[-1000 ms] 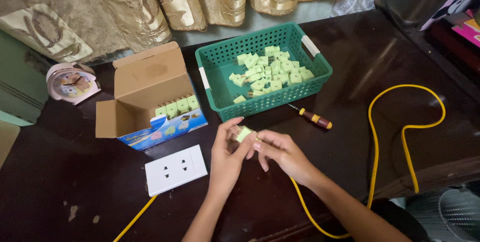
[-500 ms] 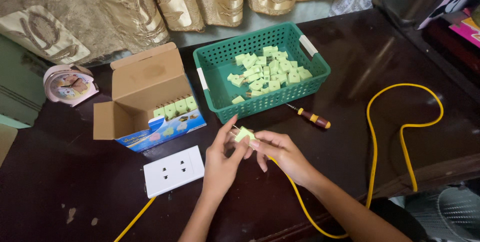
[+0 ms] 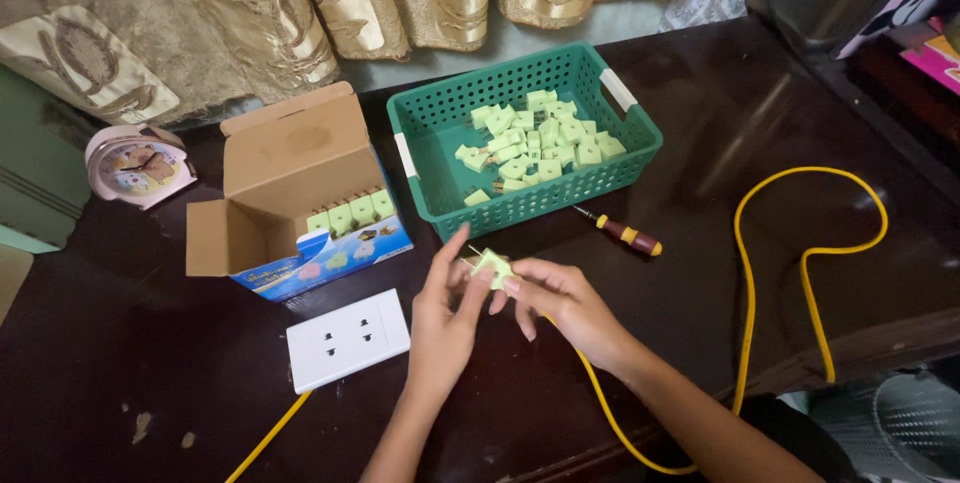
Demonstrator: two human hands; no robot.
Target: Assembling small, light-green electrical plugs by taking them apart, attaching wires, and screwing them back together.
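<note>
Both hands meet over the dark table around one small light-green plug with metal pins. My left hand pinches it from the left, my right hand from the right. Just behind stands a green plastic basket holding several more green plugs. To the left, an open cardboard box has a row of the same plugs standing at its front. A white socket plate lies flat in front of the box, close to my left forearm.
A yellow cable loops across the right half of the table and runs under my right arm. A small screwdriver lies right of the basket. A pink alarm clock sits far left. Curtains hang behind.
The hands stay together on the plug, shifting it only slightly; the view has drifted a little. Nothing else on the table moved.
</note>
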